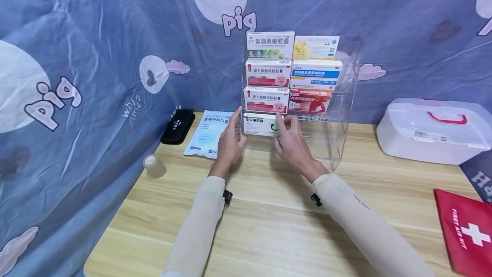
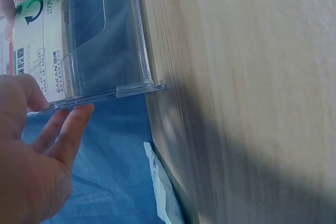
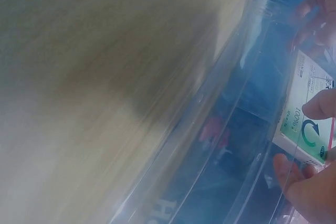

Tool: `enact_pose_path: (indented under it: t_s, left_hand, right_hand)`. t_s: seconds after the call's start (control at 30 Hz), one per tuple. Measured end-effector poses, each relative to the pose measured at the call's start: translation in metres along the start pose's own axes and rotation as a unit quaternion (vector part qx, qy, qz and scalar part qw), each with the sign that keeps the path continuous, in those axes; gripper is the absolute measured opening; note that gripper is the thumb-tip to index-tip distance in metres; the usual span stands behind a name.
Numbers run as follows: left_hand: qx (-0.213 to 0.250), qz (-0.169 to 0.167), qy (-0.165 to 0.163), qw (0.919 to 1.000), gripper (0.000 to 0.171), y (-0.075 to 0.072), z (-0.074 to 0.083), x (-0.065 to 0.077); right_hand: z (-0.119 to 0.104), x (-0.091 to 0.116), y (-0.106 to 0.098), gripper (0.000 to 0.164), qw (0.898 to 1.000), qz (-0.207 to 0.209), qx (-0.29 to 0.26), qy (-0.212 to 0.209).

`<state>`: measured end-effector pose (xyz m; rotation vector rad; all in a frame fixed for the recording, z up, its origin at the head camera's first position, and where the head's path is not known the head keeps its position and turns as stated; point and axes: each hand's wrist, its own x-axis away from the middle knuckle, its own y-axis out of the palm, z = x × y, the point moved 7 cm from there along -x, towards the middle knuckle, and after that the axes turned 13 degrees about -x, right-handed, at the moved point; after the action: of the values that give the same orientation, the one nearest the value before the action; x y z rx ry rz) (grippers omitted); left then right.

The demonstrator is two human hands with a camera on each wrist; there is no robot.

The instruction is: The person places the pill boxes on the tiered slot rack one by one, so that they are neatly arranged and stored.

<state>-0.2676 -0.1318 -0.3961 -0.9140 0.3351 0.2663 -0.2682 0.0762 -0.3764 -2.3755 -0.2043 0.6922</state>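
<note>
A clear display rack stands on the table with medicine boxes in its tiers. In its lowest occupied tier sits a white-and-green medicine box, also seen in the left wrist view. My left hand grips the rack's left side wall, the thumb by the box's left end and the fingers outside the wall, as the left wrist view shows. With my right hand I hold the right end of that box, one digit on its front and others round its end. Some fingertips are hidden.
Left of the rack lie a blue-and-white mask packet, a black case and a tan tape roll. At right are a white lidded box with a red handle and a red first aid pouch. A blue cloth hangs behind.
</note>
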Motion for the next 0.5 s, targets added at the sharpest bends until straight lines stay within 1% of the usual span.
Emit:
enact_pose_path:
  t_s: [0.17,0.37,0.5]
  left_hand:
    - [0.002,-0.004,-0.001,1.0000,0.102,0.0010,0.0005,-0.0013]
    - [-0.010,0.000,-0.013,0.9999,0.103,-0.0001,-0.0006,-0.0002]
    - [-0.010,0.003,-0.010,0.9999,0.102,-0.0020,0.0001,-0.0010]
  right_hand:
    - [0.0005,0.0010,-0.0007,0.092,1.000,0.004,-0.001,0.000]
    - [0.0007,0.0042,-0.0014,0.097,1.000,-0.010,-0.001,0.010]
    - [-0.0021,0.0074,-0.0075,0.099,1.000,-0.008,-0.010,0.018]
